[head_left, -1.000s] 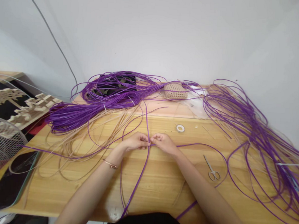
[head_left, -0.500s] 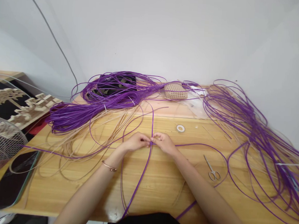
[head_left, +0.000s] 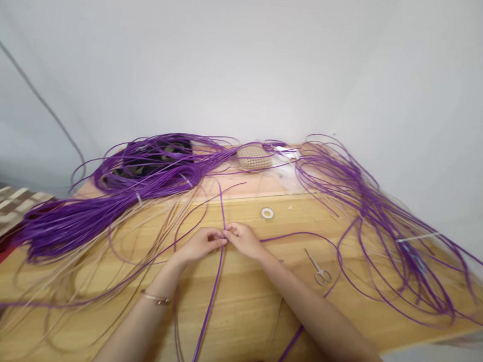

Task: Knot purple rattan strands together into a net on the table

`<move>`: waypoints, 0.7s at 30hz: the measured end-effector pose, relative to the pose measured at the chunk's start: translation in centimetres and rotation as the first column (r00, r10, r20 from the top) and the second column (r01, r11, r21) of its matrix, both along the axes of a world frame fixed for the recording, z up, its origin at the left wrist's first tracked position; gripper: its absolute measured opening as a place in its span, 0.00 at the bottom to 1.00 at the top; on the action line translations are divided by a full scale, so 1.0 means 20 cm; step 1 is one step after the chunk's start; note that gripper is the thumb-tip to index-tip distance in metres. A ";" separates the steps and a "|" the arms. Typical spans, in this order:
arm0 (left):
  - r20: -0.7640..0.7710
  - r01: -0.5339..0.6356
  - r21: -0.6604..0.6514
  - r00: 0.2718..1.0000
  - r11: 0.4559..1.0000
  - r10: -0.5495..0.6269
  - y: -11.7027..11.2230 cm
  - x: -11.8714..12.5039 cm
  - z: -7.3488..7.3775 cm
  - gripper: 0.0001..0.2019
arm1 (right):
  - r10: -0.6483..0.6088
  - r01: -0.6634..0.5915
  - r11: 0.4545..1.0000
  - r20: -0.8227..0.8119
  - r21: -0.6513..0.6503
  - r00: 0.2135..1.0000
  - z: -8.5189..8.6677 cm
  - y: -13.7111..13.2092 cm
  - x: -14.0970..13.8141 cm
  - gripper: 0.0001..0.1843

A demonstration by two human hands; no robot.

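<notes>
My left hand [head_left: 201, 244] and my right hand [head_left: 242, 239] meet at the middle of the wooden table [head_left: 241, 308], fingertips pinched together on thin purple strands [head_left: 218, 267]. One strand runs from the pinch down toward me and up toward the back. Another leaves my right hand and curves off to the right. A thin bracelet [head_left: 155, 298] sits on my left wrist.
A thick purple strand bundle [head_left: 99, 207] lies at the back left with beige strands [head_left: 96, 248] under it. Loose purple loops [head_left: 371, 223] cover the right side. Small scissors [head_left: 320, 269], a tape roll [head_left: 267, 212] and a small woven piece [head_left: 253, 156] lie behind and right of my hands.
The view has swung right and tilted, so the table slants and the fan and tablet at left have left the picture. My hands stay pinched together on the strands.
</notes>
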State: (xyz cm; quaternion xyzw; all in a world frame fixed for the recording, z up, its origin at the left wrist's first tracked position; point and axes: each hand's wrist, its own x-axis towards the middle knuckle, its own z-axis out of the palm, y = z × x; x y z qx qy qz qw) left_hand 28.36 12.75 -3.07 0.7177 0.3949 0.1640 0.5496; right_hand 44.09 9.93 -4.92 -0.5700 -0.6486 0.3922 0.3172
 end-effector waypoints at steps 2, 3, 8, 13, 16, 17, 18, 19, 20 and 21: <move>0.009 -0.048 -0.020 0.999 0.999 0.048 0.02 0.02 -0.02 0.18 | -0.009 0.003 0.998 0.107 0.055 0.994 0.05 -0.01 0.02 0.11; -0.006 -0.075 -0.015 0.997 0.997 0.075 0.03 0.03 -0.03 0.18 | -0.016 0.003 0.997 0.165 0.077 0.986 0.08 -0.01 0.04 0.11; -0.130 -0.167 0.200 0.972 0.965 0.195 0.12 0.07 -0.02 0.14 | -0.095 0.021 0.985 0.431 0.172 0.897 0.19 -0.09 0.23 0.09; -0.347 -0.078 0.349 0.915 0.934 0.207 0.15 0.06 -0.04 0.11 | -0.297 0.225 0.955 0.576 0.194 0.762 0.22 -0.23 0.61 0.12; -0.479 0.011 0.402 0.855 0.916 0.200 0.14 0.05 -0.05 0.12 | -0.459 0.437 0.876 0.640 0.207 0.616 0.23 -0.35 0.89 0.13; -0.510 0.038 0.415 0.837 0.909 0.198 0.13 0.04 -0.05 0.13 | -0.511 0.514 0.830 0.663 0.215 0.548 0.23 -0.39 0.99 0.14; -0.536 0.064 0.425 0.822 0.903 0.194 0.12 0.04 -0.04 0.13 | -0.553 0.583 0.781 0.683 0.225 0.477 0.23 -0.44 1.08 0.14; -0.559 0.090 0.434 0.807 0.896 0.190 0.12 0.04 -0.03 0.14 | -0.588 0.651 0.722 0.704 0.235 0.398 0.23 -0.48 1.17 0.15; -0.579 0.115 0.445 0.793 0.888 0.188 0.11 0.04 -0.02 0.14 | -0.612 0.710 0.660 0.722 0.244 0.321 0.23 -0.53 1.26 0.16; -0.595 0.137 0.459 0.781 0.878 0.189 0.10 0.04 -0.01 0.14 | -0.626 0.760 0.599 0.739 0.253 0.249 0.24 -0.57 1.33 0.16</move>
